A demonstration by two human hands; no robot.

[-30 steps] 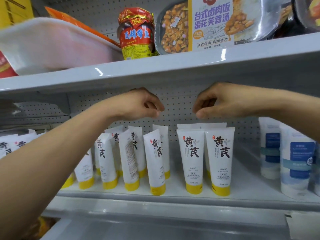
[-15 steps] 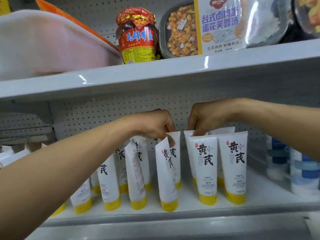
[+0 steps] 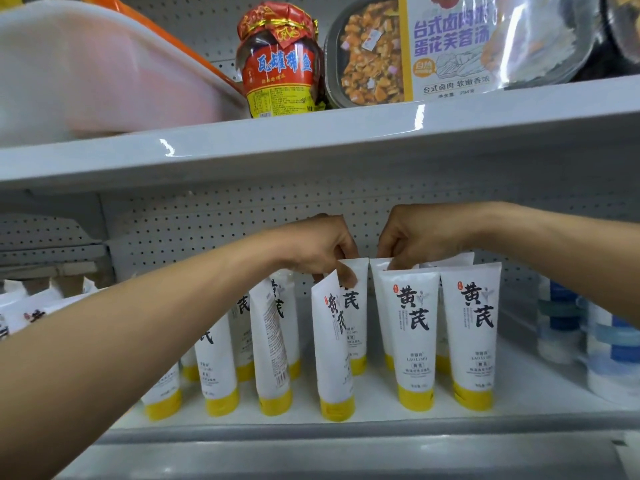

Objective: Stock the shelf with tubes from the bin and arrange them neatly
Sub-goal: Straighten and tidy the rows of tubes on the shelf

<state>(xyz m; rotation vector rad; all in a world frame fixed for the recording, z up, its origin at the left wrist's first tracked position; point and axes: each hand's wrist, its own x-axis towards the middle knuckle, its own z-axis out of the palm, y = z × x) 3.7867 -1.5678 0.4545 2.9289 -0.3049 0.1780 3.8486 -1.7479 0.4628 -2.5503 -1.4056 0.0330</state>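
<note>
Several white tubes with yellow caps stand cap-down on the grey shelf (image 3: 346, 431). My left hand (image 3: 315, 249) pinches the top of a back-row tube (image 3: 356, 320), just behind a front tube (image 3: 332, 348) that leans to the left. My right hand (image 3: 419, 237) pinches the top of another back-row tube (image 3: 379, 271), behind the upright front tube (image 3: 412, 337). One more front tube (image 3: 472, 334) stands straight to its right. The tubes further left (image 3: 270, 344) are turned at mixed angles, partly hidden by my left forearm.
Blue and white tubes (image 3: 609, 355) stand at the shelf's right end. The upper shelf (image 3: 311, 140) carries a white bin (image 3: 86, 71), a red-labelled jar (image 3: 280, 64) and a boxed rice meal (image 3: 433, 46). More white tubes (image 3: 20, 313) lie at far left.
Both hands have come down from in front of the pegboard onto the tops of the back-row tubes and now pinch them. The view has moved closer and slightly lower.
</note>
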